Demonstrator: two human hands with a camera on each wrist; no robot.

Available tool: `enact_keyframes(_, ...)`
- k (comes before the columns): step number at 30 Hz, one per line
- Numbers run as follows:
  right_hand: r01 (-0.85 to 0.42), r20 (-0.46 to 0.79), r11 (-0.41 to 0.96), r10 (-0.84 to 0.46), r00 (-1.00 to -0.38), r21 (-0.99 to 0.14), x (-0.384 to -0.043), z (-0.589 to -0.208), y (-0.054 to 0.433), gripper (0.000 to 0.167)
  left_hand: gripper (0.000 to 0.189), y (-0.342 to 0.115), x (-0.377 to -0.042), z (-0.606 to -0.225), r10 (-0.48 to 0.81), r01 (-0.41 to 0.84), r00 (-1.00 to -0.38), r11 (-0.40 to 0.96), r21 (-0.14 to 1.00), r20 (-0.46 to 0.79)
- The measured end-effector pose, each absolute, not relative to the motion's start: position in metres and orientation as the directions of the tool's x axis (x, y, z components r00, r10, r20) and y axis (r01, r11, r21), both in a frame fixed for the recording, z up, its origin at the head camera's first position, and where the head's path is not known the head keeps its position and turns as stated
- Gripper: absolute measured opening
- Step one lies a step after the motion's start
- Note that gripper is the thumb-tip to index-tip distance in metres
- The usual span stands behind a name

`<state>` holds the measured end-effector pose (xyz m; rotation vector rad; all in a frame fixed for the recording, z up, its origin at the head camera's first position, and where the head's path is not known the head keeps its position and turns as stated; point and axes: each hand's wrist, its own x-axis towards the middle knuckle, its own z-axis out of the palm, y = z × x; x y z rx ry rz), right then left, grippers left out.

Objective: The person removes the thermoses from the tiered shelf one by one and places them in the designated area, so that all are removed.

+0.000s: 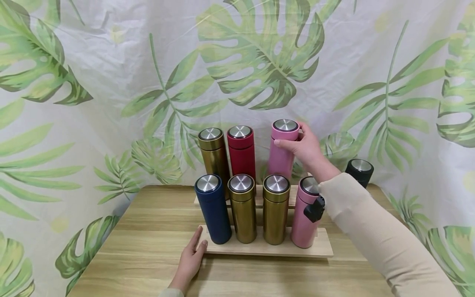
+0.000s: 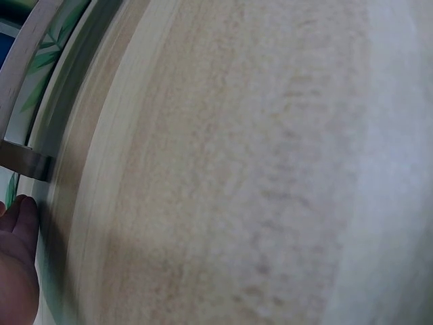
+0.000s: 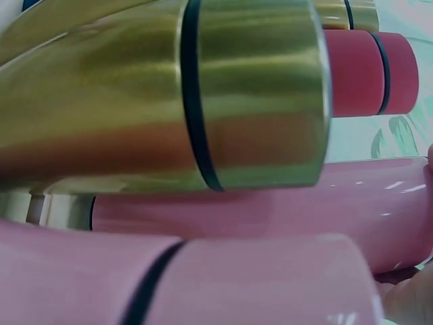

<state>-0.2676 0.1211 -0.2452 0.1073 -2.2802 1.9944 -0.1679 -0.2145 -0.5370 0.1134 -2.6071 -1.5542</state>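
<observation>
My right hand grips the rear pink bottle; my left hand, fingers loosely extended, touches the rack beside it. I judge this positioning; next calls for upright seating.

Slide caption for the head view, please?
Right hand grips a pink cylindrical silver-topped flask; left hand at the left end of a pale wooden board.

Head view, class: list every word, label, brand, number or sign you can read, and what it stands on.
None can be read.
The held pink bottle, other bottles and wooden stand show no lettering; the backdrop shows leaves.
Any mark on the black wrist device would be too small to read.
</observation>
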Motion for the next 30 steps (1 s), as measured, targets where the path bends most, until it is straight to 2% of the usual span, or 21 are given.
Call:
enact_keyframes(9, -0.162, 0.172, 0.145, 0.057, -0.984, -0.976, -0.263, -0.239, 0.132, 0.072, 0.054, -0.215, -0.169, -0.537, -0.118, -0.005, -0.991, 0.479, 0.878, 0.059)
enact_keyframes(22, -0.226, 0.250, 0.173, 0.133, -0.959, -0.959, -0.259, -0.232, 0.154, 0.060, 0.053, -0.215, -0.168, -0.537, -0.120, -0.002, -0.991, 0.483, 0.876, 0.065)
enact_keyframes(30, -0.235, 0.274, 0.208, 0.186, -0.943, -0.950, -0.253, -0.230, 0.170, 0.061, 0.053, -0.214, -0.168, -0.536, -0.115, 0.006, -0.991, 0.487, 0.873, 0.071)
